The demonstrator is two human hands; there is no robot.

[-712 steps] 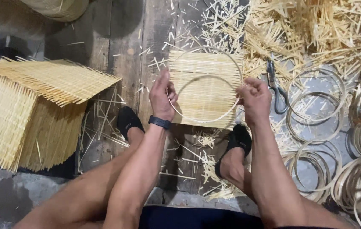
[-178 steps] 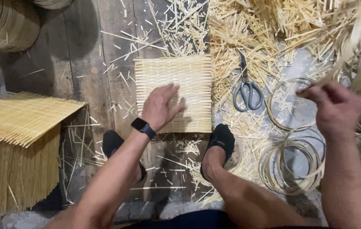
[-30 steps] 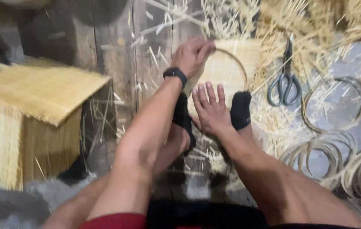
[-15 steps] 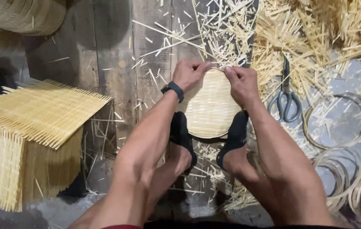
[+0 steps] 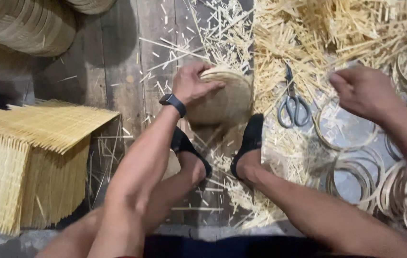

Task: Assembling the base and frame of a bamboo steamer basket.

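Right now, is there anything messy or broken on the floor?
Yes. Bamboo splinters lie scattered thickly over the plank floor, around the scissors and both feet. The woven mat stack stays tidy; nothing looks broken.

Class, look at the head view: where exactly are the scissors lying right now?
The scissors lie on the strewn floor right of centre, between the round woven mat under the left hand and the raised right hand.
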